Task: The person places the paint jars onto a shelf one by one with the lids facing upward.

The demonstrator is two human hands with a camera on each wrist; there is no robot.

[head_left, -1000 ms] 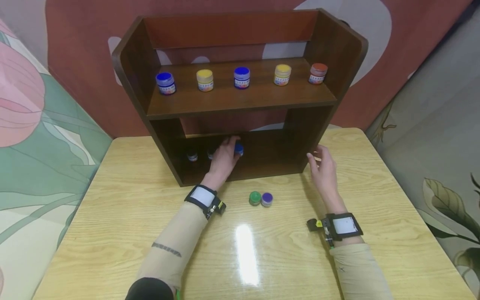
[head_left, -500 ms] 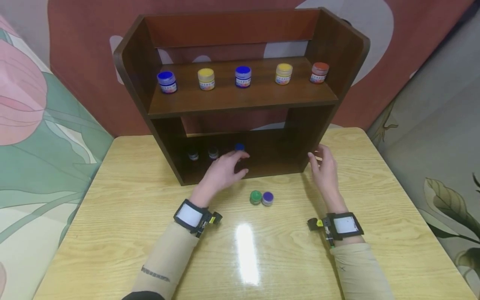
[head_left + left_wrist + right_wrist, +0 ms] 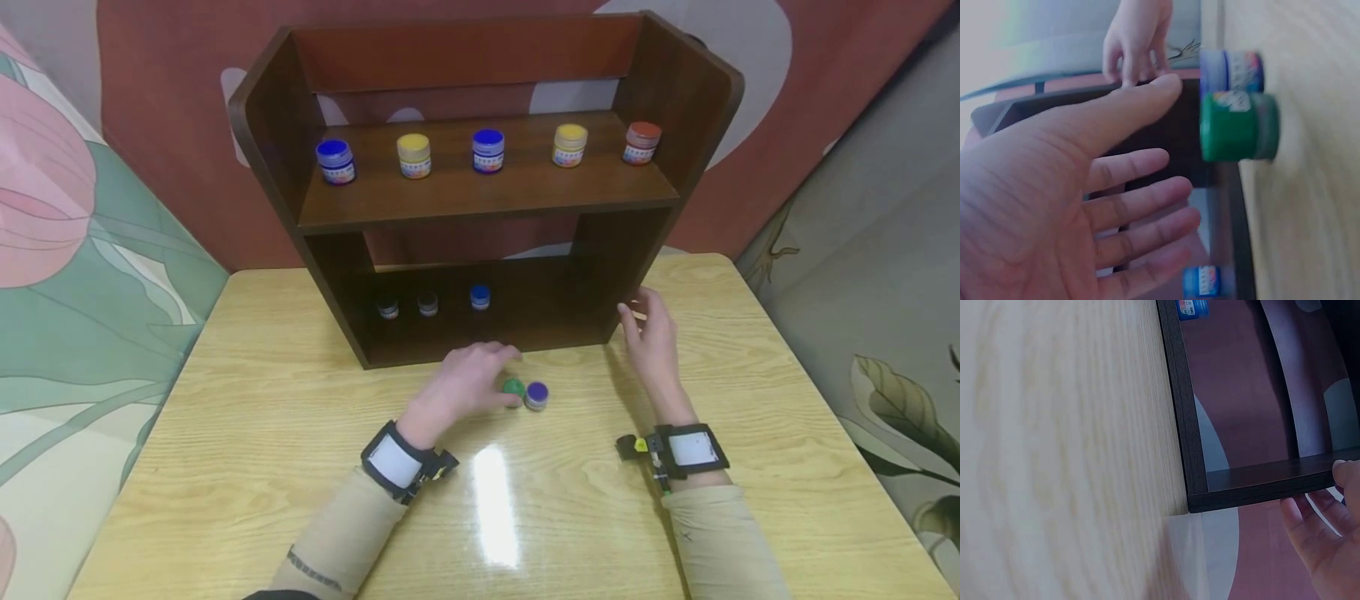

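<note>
My left hand (image 3: pixel 468 387) reaches over the table with fingers extended, and its thumb partly covers the green paint jar (image 3: pixel 513 390) in the head view. In the left wrist view, a gap shows between the thumb and that green jar (image 3: pixel 1232 128). A purple-lidded paint jar (image 3: pixel 537 396) stands right beside the green one. My right hand (image 3: pixel 652 342) is at the right side panel of the dark wooden shelf (image 3: pixel 487 212). In the right wrist view, the thumb lies at the panel's edge and the fingers (image 3: pixel 1294 515) bend against its outer side.
Several paint jars line the upper board, including a yellow one (image 3: pixel 415 156) and a red one (image 3: pixel 642 143). On the lower board stand a blue jar (image 3: pixel 480 297) and two dark jars, one being a dark jar (image 3: pixel 427 304). A patterned cloth (image 3: pixel 165 150) hangs behind.
My left hand has let go of the blue jar on the lower board, drawn back out of the shelf and come down to the green jar. The right hand has stayed put.
</note>
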